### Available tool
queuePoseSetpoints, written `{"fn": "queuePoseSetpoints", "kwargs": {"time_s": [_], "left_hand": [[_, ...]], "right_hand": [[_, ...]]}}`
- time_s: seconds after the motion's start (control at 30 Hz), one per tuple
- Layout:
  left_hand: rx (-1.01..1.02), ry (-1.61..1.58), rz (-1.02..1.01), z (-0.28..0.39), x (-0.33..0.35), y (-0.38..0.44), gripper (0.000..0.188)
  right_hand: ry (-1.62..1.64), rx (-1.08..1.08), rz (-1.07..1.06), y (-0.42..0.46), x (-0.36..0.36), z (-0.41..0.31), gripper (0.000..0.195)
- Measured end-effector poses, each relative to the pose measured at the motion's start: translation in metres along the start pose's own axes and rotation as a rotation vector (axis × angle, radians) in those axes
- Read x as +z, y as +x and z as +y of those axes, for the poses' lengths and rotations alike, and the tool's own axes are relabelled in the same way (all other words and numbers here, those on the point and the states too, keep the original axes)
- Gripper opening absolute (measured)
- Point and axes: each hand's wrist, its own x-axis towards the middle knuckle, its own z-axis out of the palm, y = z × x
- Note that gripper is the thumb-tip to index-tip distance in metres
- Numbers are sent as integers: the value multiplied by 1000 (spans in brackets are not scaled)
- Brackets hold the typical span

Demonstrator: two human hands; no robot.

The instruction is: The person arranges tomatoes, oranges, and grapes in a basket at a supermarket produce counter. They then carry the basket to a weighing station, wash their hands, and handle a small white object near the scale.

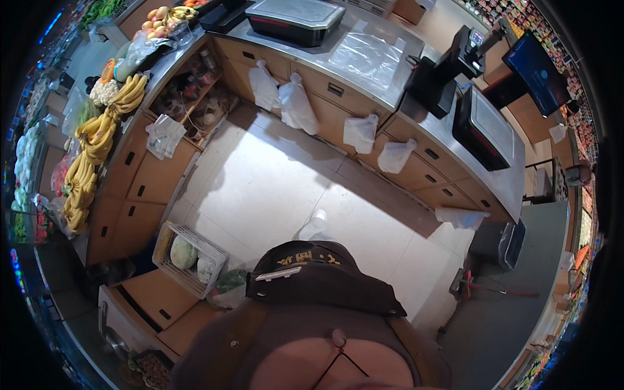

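Observation:
Neither of my hands is in view. Before me stands a wooden drawer counter with a steel top (292,53). On it are a black counter scale with a steel plate (295,19), a clear plastic sheet (368,53) lying flat, and a second scale (487,126) to the right. Between that sheet and the second scale rises a black post-mounted device (453,73), with a monitor (536,73) behind. White plastic bags (297,102) hang down the drawer fronts. Bunches of bananas (92,136) line the left counter, near a cauliflower (105,92).
A white plastic crate (190,258) holding pale round vegetables stands at left, beside a low wooden cabinet (156,297). An open shelf (195,97) with clutter fills the back left corner. A dark bin (497,243) stands at right. Pale tiles (273,180) cover the floor.

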Motion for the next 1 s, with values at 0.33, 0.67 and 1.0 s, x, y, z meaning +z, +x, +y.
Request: {"fn": "queuePoseSetpoints", "kwargs": {"time_s": [0.33, 0.67, 1.0], "left_hand": [[825, -553, 1550, 191, -370, -326, 44], [1197, -2138, 440, 11, -344, -21, 68], [149, -923, 480, -18, -445, 81, 52]], "right_hand": [[-207, -1072, 1105, -213, -427, -382, 26], [-204, -905, 630, -87, -291, -550, 42], [-275, -189, 140, 36, -75, -505, 41]]}}
